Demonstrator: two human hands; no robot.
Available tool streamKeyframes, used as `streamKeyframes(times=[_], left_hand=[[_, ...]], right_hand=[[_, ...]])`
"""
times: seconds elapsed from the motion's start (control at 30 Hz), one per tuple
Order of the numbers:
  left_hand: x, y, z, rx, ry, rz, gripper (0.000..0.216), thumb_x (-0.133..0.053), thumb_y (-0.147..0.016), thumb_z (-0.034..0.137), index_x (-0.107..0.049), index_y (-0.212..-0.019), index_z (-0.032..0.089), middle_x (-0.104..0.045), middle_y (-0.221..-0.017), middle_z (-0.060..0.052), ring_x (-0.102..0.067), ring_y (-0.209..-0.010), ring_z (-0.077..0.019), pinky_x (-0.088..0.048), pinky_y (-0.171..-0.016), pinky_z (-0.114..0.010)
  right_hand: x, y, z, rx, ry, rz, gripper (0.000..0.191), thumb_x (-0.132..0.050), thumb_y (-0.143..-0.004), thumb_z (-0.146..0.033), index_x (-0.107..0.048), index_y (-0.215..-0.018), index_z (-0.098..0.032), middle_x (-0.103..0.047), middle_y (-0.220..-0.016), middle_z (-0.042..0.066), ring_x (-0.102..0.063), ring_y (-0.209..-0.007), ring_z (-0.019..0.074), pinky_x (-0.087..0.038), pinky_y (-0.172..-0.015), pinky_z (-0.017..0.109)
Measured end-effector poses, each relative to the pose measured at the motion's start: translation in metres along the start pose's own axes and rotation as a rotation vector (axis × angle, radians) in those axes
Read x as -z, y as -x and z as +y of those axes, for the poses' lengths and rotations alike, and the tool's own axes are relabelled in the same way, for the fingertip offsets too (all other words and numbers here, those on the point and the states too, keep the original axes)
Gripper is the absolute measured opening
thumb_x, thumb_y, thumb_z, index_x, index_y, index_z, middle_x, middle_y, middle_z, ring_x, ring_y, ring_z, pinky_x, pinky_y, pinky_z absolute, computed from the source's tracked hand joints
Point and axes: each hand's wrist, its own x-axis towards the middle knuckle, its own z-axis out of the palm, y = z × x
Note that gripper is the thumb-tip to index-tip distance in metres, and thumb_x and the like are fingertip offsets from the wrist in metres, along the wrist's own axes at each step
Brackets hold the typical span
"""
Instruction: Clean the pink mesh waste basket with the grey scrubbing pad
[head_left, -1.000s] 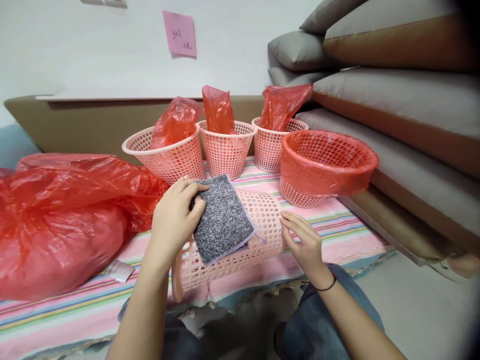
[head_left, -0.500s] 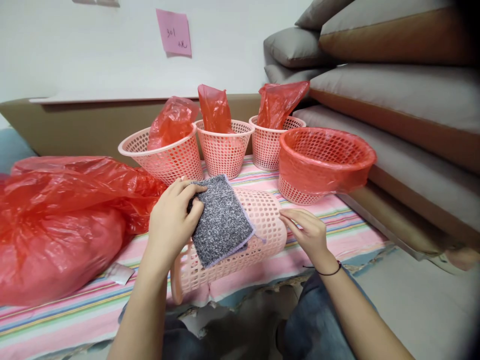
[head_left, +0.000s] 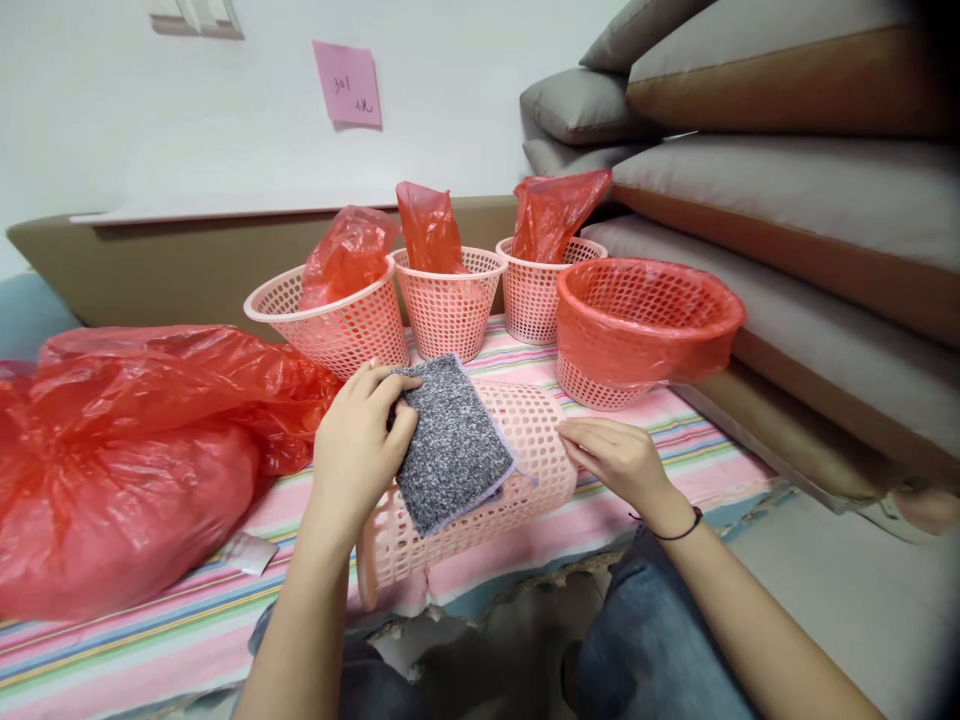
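Observation:
A pink perforated plastic wastebasket [head_left: 536,440] lies on its side in front of me, its wide rim toward the lower left. My left hand [head_left: 367,430] grips a dark grey cleaning cloth [head_left: 454,450] with lilac edging and presses it against the upper side of the basket. The fingers curl over the cloth's left edge. At the basket's base end, my right hand [head_left: 611,452] pinches the edge between thumb and fingers. A lilac loop hangs from the cloth's right corner. The basket's underside is hidden.
Behind stand three pink baskets [head_left: 450,315] holding red plastic bags. A basket lined with a red bag [head_left: 645,340] is at right. A filled red bag [head_left: 127,470] lies left on the striped cloth [head_left: 187,620]. Grey cushions [head_left: 780,190] are stacked at right.
The view has tilted up slightly, so the scene sits a little lower. Both hands keep their holds, with little visible movement of cloth or basket.

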Motion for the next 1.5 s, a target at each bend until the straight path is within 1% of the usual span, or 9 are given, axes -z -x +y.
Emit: streamKeyframes(times=[0.13, 0.27, 0.63, 0.73, 0.87, 1.0, 1.1, 1.27, 1.5], left_hand=[[0.001, 0.0, -0.001, 0.0, 0.007, -0.002, 0.03, -0.04, -0.09, 0.023, -0.067, -0.102, 0.021, -0.067, -0.115, -0.005, -0.059, -0.114, -0.0253, -0.044, -0.106, -0.042], [0.001, 0.0, 0.0, 0.006, 0.005, -0.002, 0.03, -0.04, -0.089, 0.023, -0.067, -0.102, 0.02, -0.067, -0.114, -0.006, -0.059, -0.114, -0.0252, -0.044, -0.105, -0.041], [0.001, 0.001, -0.001, 0.017, 0.009, -0.014, 0.032, -0.04, -0.09, 0.022, -0.068, -0.105, 0.019, -0.067, -0.118, -0.006, -0.058, -0.116, -0.0264, -0.042, -0.108, -0.044], [0.0, 0.001, 0.0, 0.015, 0.012, -0.004, 0.032, -0.04, -0.089, 0.021, -0.068, -0.105, 0.018, -0.067, -0.116, -0.007, -0.059, -0.115, -0.0262, -0.044, -0.106, -0.044], [-0.001, 0.0, 0.0, 0.004, 0.012, 0.013, 0.032, -0.04, -0.089, 0.02, -0.069, -0.103, 0.017, -0.067, -0.112, -0.007, -0.059, -0.112, -0.0257, -0.046, -0.103, -0.043], [-0.002, 0.001, -0.001, -0.005, 0.013, 0.024, 0.031, -0.041, -0.089, 0.021, -0.068, -0.103, 0.018, -0.067, -0.115, -0.006, -0.058, -0.115, -0.0257, -0.044, -0.106, -0.044], [-0.002, 0.002, -0.001, -0.003, 0.009, 0.024, 0.031, -0.041, -0.089, 0.021, -0.068, -0.103, 0.019, -0.067, -0.115, -0.006, -0.058, -0.116, -0.0257, -0.043, -0.107, -0.044], [-0.003, 0.001, 0.0, -0.001, 0.003, 0.022, 0.031, -0.041, -0.089, 0.021, -0.068, -0.102, 0.018, -0.067, -0.114, -0.007, -0.059, -0.114, -0.0261, -0.045, -0.104, -0.044], [-0.004, 0.001, 0.0, -0.022, -0.001, 0.037, 0.03, -0.041, -0.088, 0.02, -0.068, -0.1, 0.018, -0.068, -0.112, -0.006, -0.058, -0.114, -0.0253, -0.045, -0.104, -0.043]], right_hand=[[0.0, 0.002, -0.001, 0.005, 0.002, 0.048, 0.019, -0.063, -0.09, -0.017, -0.072, -0.107, -0.02, -0.077, -0.1, 0.006, -0.074, -0.092, 0.0204, -0.062, -0.086, 0.033], [-0.001, 0.0, -0.002, -0.035, -0.044, 0.099, 0.018, -0.064, -0.09, -0.016, -0.074, -0.103, -0.02, -0.078, -0.097, 0.005, -0.075, -0.089, 0.0204, -0.063, -0.083, 0.034], [-0.007, 0.002, -0.006, -0.07, -0.061, 0.147, 0.017, -0.066, -0.088, -0.015, -0.075, -0.102, -0.021, -0.078, -0.097, 0.005, -0.075, -0.089, 0.02, -0.062, -0.084, 0.032], [-0.01, 0.003, -0.01, -0.145, -0.099, 0.181, 0.016, -0.066, -0.088, -0.016, -0.076, -0.099, -0.021, -0.078, -0.095, 0.005, -0.074, -0.089, 0.0208, -0.062, -0.083, 0.034], [-0.015, 0.003, -0.013, -0.316, -0.249, 0.22, 0.014, -0.066, -0.087, -0.017, -0.077, -0.093, -0.024, -0.078, -0.091, 0.005, -0.073, -0.086, 0.0203, -0.061, -0.08, 0.036], [-0.019, 0.003, -0.013, -0.424, -0.358, 0.25, 0.014, -0.068, -0.086, -0.019, -0.078, -0.093, -0.025, -0.076, -0.097, 0.006, -0.072, -0.089, 0.0206, -0.06, -0.081, 0.037], [-0.021, 0.003, -0.012, -0.466, -0.389, 0.261, 0.013, -0.068, -0.085, -0.021, -0.079, -0.092, -0.025, -0.076, -0.099, 0.006, -0.072, -0.091, 0.021, -0.06, -0.083, 0.037], [-0.023, 0.001, -0.013, -0.512, -0.403, 0.262, 0.01, -0.07, -0.082, -0.023, -0.079, -0.086, -0.025, -0.076, -0.094, 0.006, -0.072, -0.086, 0.0207, -0.06, -0.082, 0.037], [-0.024, 0.0, -0.009, -0.554, -0.419, 0.279, 0.011, -0.069, -0.083, -0.023, -0.079, -0.087, -0.024, -0.077, -0.089, 0.006, -0.073, -0.085, 0.0214, -0.059, -0.083, 0.038]])
